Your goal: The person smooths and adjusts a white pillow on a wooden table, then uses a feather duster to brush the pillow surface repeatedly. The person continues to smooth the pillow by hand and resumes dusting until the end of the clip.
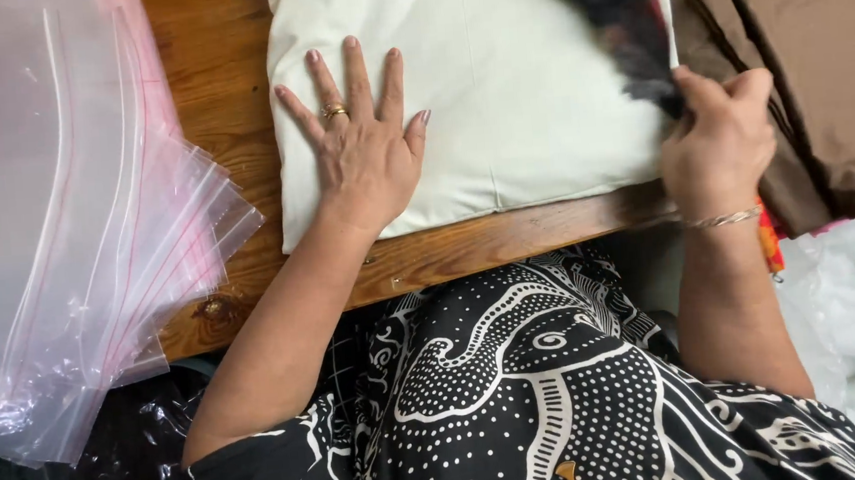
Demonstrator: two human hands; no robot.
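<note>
From the head camera, the left hand [361, 154] lies flat on a cream pillow [517, 83], fingers spread wide, holding nothing. The right hand [719, 139] curls shut on a dark fluffy trim [622, 16] at the pillow's right edge. Clear plastic bags [75, 215] lie on the wooden table [215, 74], well left of the left fingers.
</note>
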